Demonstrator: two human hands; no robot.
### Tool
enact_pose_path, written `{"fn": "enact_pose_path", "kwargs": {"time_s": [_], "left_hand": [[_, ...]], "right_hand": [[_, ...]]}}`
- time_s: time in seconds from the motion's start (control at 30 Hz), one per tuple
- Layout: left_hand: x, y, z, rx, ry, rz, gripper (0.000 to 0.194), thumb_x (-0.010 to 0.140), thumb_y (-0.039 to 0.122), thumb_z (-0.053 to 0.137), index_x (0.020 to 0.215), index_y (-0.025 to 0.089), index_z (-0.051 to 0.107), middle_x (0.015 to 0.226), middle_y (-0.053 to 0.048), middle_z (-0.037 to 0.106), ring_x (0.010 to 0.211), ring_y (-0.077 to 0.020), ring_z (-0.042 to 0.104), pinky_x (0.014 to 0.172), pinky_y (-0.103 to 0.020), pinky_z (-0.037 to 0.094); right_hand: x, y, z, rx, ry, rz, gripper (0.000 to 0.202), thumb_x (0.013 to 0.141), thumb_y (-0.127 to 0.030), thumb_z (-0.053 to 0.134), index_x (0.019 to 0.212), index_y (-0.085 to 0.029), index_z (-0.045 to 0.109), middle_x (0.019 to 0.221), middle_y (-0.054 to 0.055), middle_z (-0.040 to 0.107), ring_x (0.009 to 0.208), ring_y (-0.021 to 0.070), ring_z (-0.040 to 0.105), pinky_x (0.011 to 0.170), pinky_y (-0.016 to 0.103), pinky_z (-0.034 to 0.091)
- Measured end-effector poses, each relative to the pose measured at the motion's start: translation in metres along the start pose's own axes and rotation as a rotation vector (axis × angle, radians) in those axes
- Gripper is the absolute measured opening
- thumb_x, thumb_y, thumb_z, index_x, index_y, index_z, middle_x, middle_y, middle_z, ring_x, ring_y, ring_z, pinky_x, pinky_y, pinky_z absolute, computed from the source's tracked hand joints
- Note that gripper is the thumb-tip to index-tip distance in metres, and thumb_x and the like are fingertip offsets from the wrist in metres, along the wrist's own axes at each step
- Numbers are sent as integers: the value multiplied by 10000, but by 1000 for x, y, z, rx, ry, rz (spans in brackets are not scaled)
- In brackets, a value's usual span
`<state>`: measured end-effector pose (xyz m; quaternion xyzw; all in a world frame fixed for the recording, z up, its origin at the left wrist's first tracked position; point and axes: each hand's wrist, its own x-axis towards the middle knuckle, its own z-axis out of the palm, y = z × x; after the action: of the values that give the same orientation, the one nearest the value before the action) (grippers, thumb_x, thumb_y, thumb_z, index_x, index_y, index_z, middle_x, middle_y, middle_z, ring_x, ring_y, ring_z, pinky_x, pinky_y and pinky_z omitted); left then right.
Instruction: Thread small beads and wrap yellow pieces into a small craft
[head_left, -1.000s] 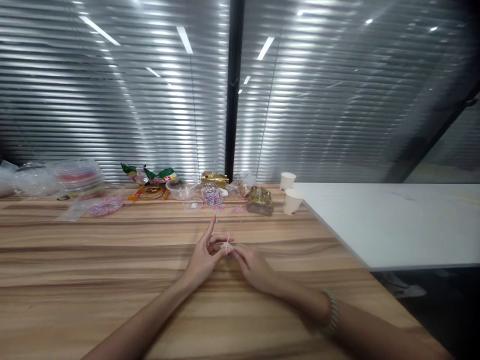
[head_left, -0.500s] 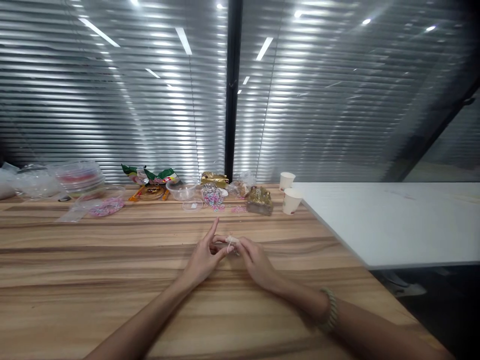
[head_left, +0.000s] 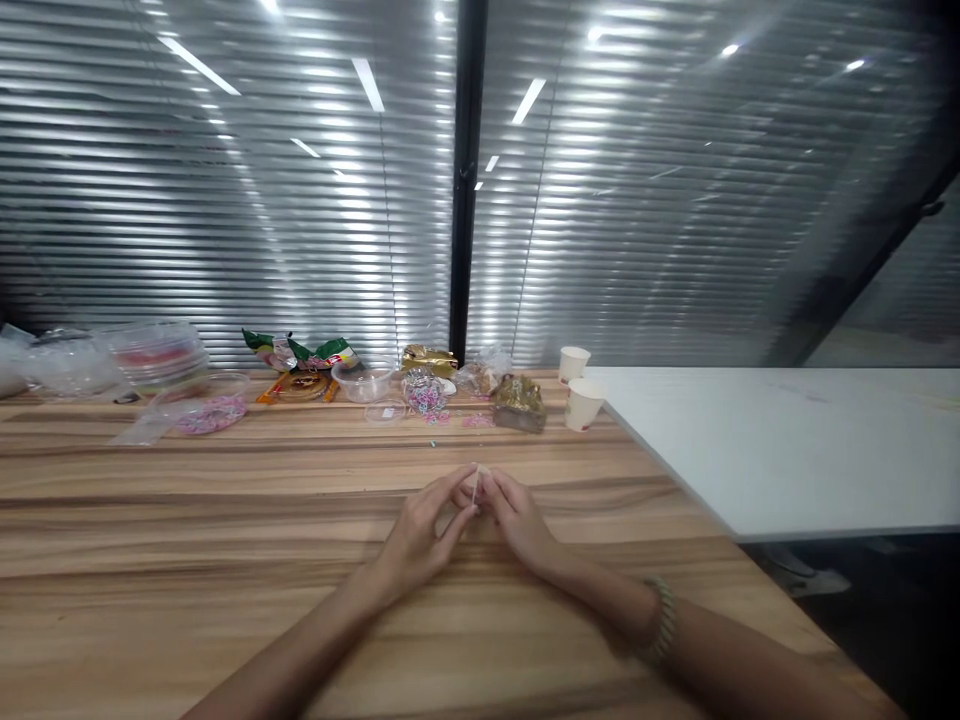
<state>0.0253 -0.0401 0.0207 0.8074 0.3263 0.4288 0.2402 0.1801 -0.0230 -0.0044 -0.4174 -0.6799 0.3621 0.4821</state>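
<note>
In the head view my two hands meet above the middle of the wooden table (head_left: 225, 560). A thin pale rubber band (head_left: 475, 488) runs upright between the thumb and forefinger of my left hand (head_left: 424, 530), stretched between their tips. My right hand (head_left: 525, 525) is closed, its fingertips pinching a small whitish piece (head_left: 483, 470) right beside the band. Much of that piece is covered by the fingers, and its kind is too small to make out. A braided bracelet (head_left: 661, 620) circles the right wrist.
Along the back lie a pink bag of small bands (head_left: 214, 413), stacked plastic containers (head_left: 157, 355), a clear bowl (head_left: 364, 380), a bag of colourful bands (head_left: 425, 392), a gold-wrapped packet (head_left: 519, 403) and two paper cups (head_left: 583, 405). A white table (head_left: 787, 450) adjoins on the right.
My left forefinger, raised before, has come down to the band, which now stands stretched between it and the thumb. The right hand has shifted slightly.
</note>
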Motion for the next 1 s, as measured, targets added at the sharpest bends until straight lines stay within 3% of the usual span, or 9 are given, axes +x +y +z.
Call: {"fn": "enact_pose_path", "kwargs": {"time_s": [0.23,0.4,0.5,0.63,0.77,1.0], "left_hand": [[7,2,3,-613,-4,-383,239,824,299,407,1034,191,369,702,13,480,708,-116,495,725,-272,415],[9,-11,0,-901,45,-536,246,758,313,514,906,203,351,665,42,473,560,-82,475,597,-250,431],[10,-15,-6,-882,60,-548,258,733,335,545,844,204,353,647,50,481,532,-76,484,539,-212,401],[12,-17,-10,-765,138,-549,313,683,325,604,822,195,356,625,49,508,540,-65,475,485,-160,340],[12,-17,-9,-674,217,-531,349,659,304,625,833,191,344,608,48,540,526,-67,485,520,-175,373],[9,-14,-6,-508,200,-460,415,719,280,563,1070,180,364,680,11,578,623,-111,573,642,-240,450]], "right_hand": [[-4,-7,-1,-53,-10,-55,283,872,-355,303,715,-177,456,682,1,518,638,121,476,614,226,372],[-7,-18,-2,-172,-228,-188,264,887,-284,285,780,-177,501,768,18,565,715,123,506,678,226,377],[-7,-22,-1,-256,-323,-250,263,891,-252,272,808,-182,512,789,21,574,740,126,514,699,232,378],[-7,-15,1,-462,-260,-275,260,871,-212,295,729,-176,510,701,25,564,648,132,498,615,230,370],[-9,-7,3,-581,-211,-250,246,863,-194,306,759,-181,529,706,23,586,630,132,514,600,225,362],[-9,-6,0,-667,-185,-178,271,873,-214,303,876,-187,573,797,47,637,708,149,571,648,231,381]]}}
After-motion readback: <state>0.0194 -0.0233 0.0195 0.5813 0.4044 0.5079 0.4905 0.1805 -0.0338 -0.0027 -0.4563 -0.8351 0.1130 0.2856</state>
